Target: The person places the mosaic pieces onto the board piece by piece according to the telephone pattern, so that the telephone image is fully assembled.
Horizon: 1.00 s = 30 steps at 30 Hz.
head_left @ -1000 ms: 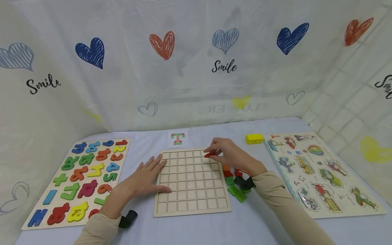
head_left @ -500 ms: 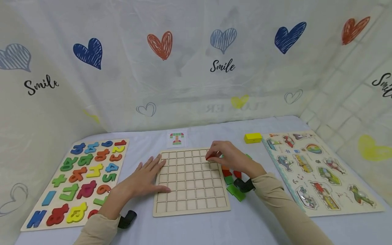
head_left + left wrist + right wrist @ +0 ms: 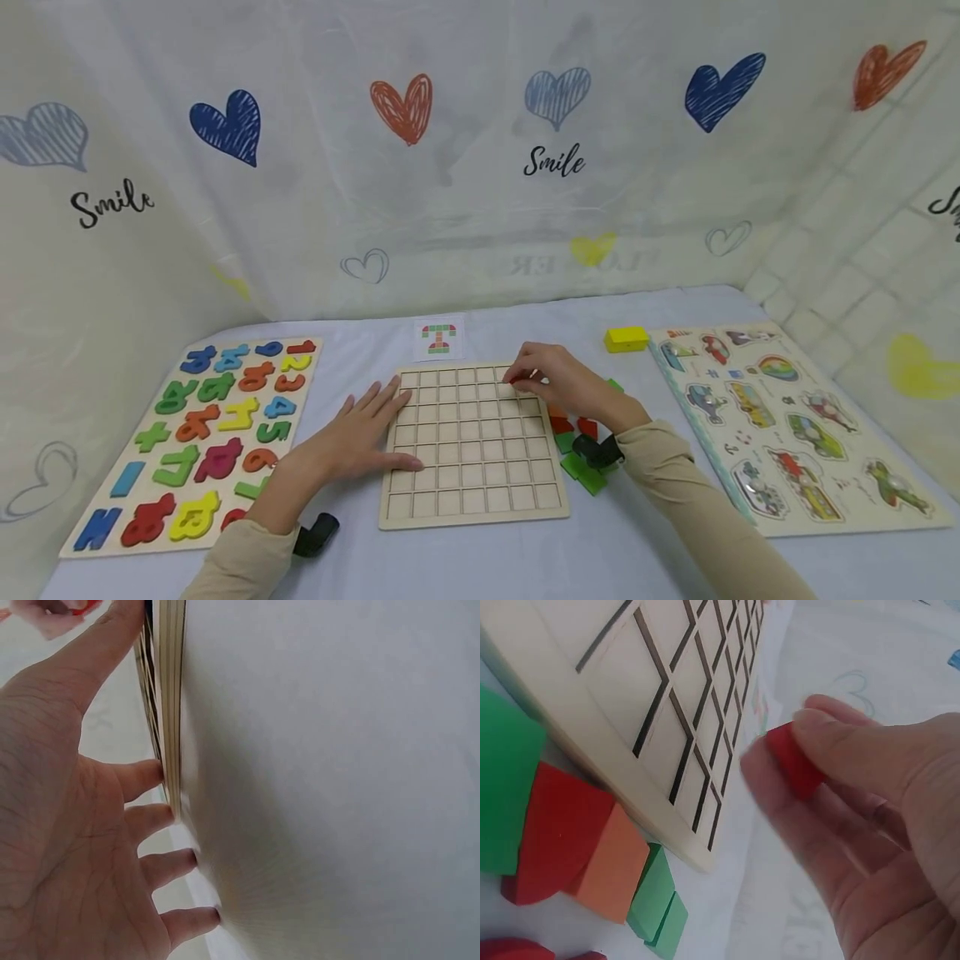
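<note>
A square wooden grid board (image 3: pixel 474 523) lies on the table between both hands. At its left edge rests my left hand (image 3: pixel 348 440), fingers spread and thumb reaching onto the board's surface. My right hand (image 3: pixel 561 382) is over the board's far right corner, pinching a small red block (image 3: pixel 795 763) between thumb and fingers; the fingers mostly hide it in the head view. To the right of the board lie loose pieces: a red piece (image 3: pixel 564 829), an orange piece (image 3: pixel 615 864) and several green pieces (image 3: pixel 591 479), partly behind the right wrist.
Behind the board lies a picture card (image 3: pixel 439 338) showing a T shape in coloured tiles. A number puzzle board (image 3: pixel 292 417) is at the left, a picture puzzle board (image 3: pixel 783 400) at the right. A yellow block (image 3: pixel 626 339) sits at the back right.
The right hand stays near the far right corner, shifting only slightly. The red block has turned in its fingers and shows less in the head view. The left hand has stayed put.
</note>
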Tool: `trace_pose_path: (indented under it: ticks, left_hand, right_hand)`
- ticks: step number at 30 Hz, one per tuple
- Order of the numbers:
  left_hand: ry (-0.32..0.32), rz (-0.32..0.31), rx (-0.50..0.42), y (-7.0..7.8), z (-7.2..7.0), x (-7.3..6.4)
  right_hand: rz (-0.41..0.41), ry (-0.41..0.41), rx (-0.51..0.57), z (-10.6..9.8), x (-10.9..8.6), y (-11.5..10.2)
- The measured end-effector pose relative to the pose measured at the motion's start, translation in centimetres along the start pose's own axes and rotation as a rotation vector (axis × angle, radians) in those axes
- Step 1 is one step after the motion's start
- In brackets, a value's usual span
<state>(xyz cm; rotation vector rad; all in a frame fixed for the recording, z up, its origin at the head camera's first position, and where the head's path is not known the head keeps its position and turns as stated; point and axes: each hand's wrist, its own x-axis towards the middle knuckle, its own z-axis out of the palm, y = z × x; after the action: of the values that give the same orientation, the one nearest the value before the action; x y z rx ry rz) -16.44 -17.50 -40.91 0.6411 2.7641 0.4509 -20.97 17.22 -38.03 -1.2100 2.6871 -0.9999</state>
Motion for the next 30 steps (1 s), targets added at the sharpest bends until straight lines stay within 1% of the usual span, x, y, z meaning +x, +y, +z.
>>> trace_pose_path:
  ticks: [4,11,15,18,23,27,30]
  left_hand:
    - [0.0,-0.001,0.011,-0.1,0.0,0.0]
    - [-0.011,-0.005,0.008,-0.1,-0.1,0.1]
    - [-0.015,-0.012,0.006,-0.1,-0.1,0.1]
    - [-0.014,-0.012,0.006,-0.2,-0.1,0.1]
    - [-0.017,-0.005,0.004,-0.2,-0.1,0.2]
    - [-0.022,-0.003,-0.002,-0.1,-0.2,0.2]
    - [-0.021,-0.002,-0.01,0.0,-0.2,0.1]
  right_hand:
    - [0.04,0.003,0.01,0.2,0.2,-0.1]
    - [0.098,0.104,0.072,0.7,1.0,0.2]
    - [0.135,0.145,0.086,1.1,1.5,0.3]
    - [0.148,0.17,0.083,1.4,1.8,0.5]
    - [0.164,0.172,0.108,1.6,2.1,0.6]
    - [0.189,0.147,0.134,1.6,2.2,0.6]
    - [0.179,0.117,0.126,1.7,2.2,0.8]
